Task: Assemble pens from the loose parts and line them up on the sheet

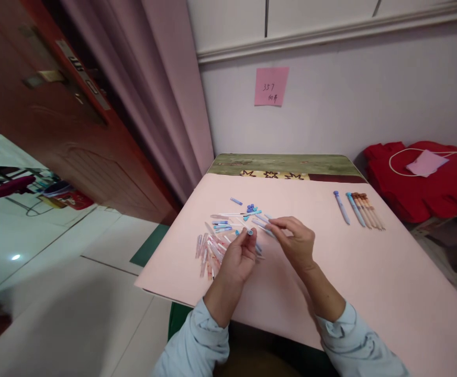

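My left hand (243, 256) is closed around a small blue pen part (251, 232), its round end facing up. My right hand (296, 240) has thumb and forefinger together at a pale blue pen barrel (259, 224), which they seem to pinch by its end. Around both hands lie loose pen parts: dark blue caps (251, 208), a short blue tube (236, 201), thin white refills (228, 214) and blue pieces (222, 225). A heap of clear and pinkish barrels (212, 251) lies left of my left hand, partly hidden by it.
To the right stand out several whole pens in a row: a purple-blue pen (342, 208), a light blue pen (355, 209) and brown-topped pens (369, 212). Pale pink paper (369, 283) covers the table. Red cloth (397, 183) with a white cable lies beyond its right edge.
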`<state>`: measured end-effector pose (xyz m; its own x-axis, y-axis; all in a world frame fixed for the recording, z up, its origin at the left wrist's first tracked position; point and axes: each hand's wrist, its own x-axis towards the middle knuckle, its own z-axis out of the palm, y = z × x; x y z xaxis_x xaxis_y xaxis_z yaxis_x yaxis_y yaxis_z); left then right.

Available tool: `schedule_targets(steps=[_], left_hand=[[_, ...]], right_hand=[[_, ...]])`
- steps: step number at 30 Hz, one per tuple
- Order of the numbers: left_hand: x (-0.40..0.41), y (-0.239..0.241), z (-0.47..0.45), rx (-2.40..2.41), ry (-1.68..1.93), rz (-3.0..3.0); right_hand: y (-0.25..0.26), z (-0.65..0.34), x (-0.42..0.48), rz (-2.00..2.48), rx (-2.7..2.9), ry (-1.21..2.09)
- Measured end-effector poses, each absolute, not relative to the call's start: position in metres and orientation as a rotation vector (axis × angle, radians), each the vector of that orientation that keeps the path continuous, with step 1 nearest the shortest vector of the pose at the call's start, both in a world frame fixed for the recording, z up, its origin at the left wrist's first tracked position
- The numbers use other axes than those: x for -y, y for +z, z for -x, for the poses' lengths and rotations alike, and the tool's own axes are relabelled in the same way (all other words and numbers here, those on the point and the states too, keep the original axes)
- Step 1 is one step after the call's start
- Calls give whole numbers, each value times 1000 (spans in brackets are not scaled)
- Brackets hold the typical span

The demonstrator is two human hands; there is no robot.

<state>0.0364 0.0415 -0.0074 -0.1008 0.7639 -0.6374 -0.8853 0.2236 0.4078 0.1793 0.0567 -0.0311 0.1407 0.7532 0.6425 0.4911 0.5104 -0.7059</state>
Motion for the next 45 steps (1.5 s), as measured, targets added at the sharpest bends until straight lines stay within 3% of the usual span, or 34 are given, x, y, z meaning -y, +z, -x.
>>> schedule_targets(steps=[7, 21, 32, 45], left_hand=[[-47, 5, -8, -918, 1514, 239], [-48, -1, 6, -908, 1553, 214], [-52, -7, 4, -905, 1530, 154], [-50, -20, -2, -938, 1574, -21]], right_hand=[[-48, -206, -75, 1730, 1690, 267], [-51, -200, -69, 1909, 1986, 303], [-31, -177, -54, 1091, 1810, 348], [-25, -173, -51, 987, 1924, 219]])
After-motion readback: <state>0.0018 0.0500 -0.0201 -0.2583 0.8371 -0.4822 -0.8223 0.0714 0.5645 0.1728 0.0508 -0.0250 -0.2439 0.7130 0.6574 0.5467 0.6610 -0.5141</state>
